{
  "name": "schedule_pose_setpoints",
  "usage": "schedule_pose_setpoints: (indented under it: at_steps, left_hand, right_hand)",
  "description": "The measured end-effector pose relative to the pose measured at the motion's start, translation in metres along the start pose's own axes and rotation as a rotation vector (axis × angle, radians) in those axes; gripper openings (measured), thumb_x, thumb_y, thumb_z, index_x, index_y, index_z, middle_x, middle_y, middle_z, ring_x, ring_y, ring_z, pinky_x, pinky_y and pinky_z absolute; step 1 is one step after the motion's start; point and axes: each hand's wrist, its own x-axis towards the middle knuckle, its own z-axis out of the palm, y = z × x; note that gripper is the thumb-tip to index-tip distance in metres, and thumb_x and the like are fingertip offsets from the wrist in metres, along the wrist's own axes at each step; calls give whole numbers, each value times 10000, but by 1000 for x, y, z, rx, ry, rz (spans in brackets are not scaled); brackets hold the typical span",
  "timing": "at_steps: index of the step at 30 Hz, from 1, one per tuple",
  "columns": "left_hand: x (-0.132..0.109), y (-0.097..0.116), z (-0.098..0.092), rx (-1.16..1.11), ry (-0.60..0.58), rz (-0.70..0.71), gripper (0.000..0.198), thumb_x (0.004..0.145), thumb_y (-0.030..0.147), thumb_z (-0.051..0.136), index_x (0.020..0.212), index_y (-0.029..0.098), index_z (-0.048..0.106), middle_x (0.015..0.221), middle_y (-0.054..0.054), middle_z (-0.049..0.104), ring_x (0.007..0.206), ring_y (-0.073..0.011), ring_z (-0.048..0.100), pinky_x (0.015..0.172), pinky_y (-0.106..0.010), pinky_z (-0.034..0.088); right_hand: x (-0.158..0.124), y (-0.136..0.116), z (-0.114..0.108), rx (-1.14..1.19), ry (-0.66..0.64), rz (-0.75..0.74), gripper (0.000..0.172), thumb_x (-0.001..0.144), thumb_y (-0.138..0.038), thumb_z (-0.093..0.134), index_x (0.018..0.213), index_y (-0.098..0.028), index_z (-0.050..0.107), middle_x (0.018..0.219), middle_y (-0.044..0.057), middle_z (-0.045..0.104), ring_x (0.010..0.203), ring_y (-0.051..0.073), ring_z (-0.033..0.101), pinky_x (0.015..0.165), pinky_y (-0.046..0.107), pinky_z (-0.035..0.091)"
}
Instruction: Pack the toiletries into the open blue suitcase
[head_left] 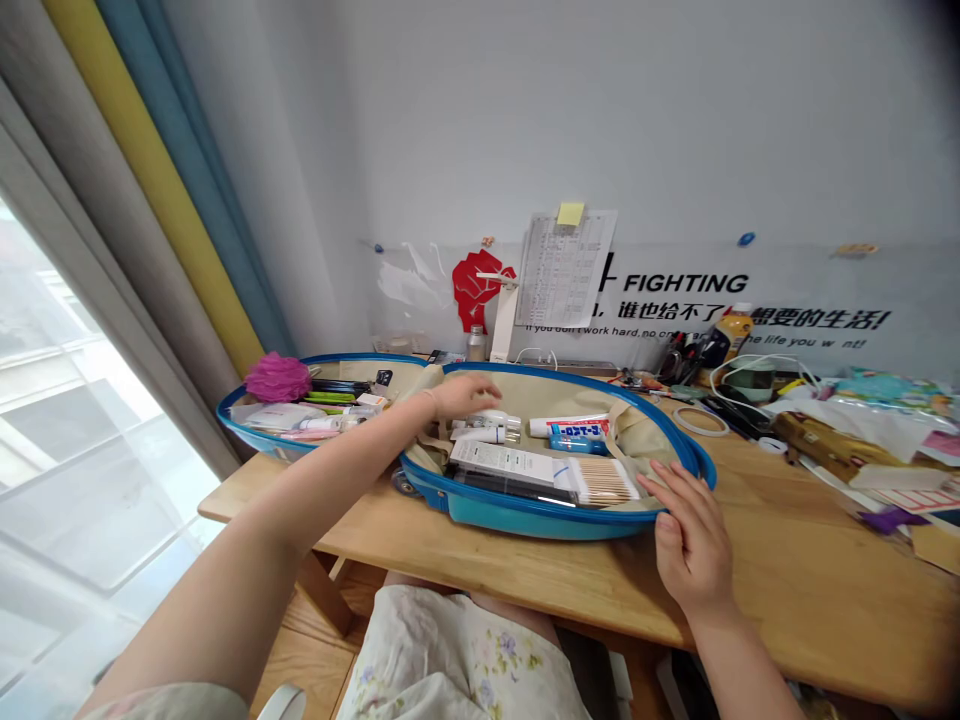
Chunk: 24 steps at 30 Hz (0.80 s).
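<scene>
A blue suitcase with a beige lining lies opened flat on the wooden table. My left hand hovers over the left part of its near half, fingers stretched out, above small white and clear bottles. My right hand rests on the rim at the right corner, fingers extended. Inside this half lie a toothpaste tube, a blue tube, a white box and a pack of cotton swabs. The other half holds a pink bath puff and several pens.
A white desk lamp and a small bottle stand behind the suitcase. On the right are a tape roll, a drink bottle, a white cable and a brown pouch. Curtains hang at the left.
</scene>
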Motion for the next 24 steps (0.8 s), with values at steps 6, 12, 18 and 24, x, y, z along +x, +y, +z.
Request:
schedule_pose_setpoints:
  at_steps: [6,12,18,24]
  left_hand:
    - [-50,-83,-52,14,197,-304,485,900,425,309,1212,164,572,1197,-73,662,1078,-207,603,941,-301,468]
    - [-106,-144,-43,68,-42,-519,372,617,468,598,855,186,651,841,-56,728,826,-240,662,754,-300,519]
    - [-100,-151,-25,93,-183,-509,486,591,510,598,960,195,639,991,-55,733,895,-231,664,762,-291,526]
    - [-89,-147,-23,210,-95,-459,374,674,481,604,899,185,640,978,-125,712,939,-295,653,848,-370,499]
  right_hand:
    - [-1,-1,1,17,6,35,350,934,-266,387,1180,-237,634,1245,97,642,1261,283,527,1060,516,401]
    - [-1,-1,1,14,10,23,358,929,-245,393,1199,-236,627,1256,95,636,1266,280,523,1072,501,395]
    - [0,0,1,13,16,-5,364,924,-207,388,1205,-223,619,1251,102,635,1273,275,514,1071,489,395]
    - [-1,-1,1,15,14,0,366,925,-219,390,1217,-239,610,1256,93,634,1268,279,517,1066,505,395]
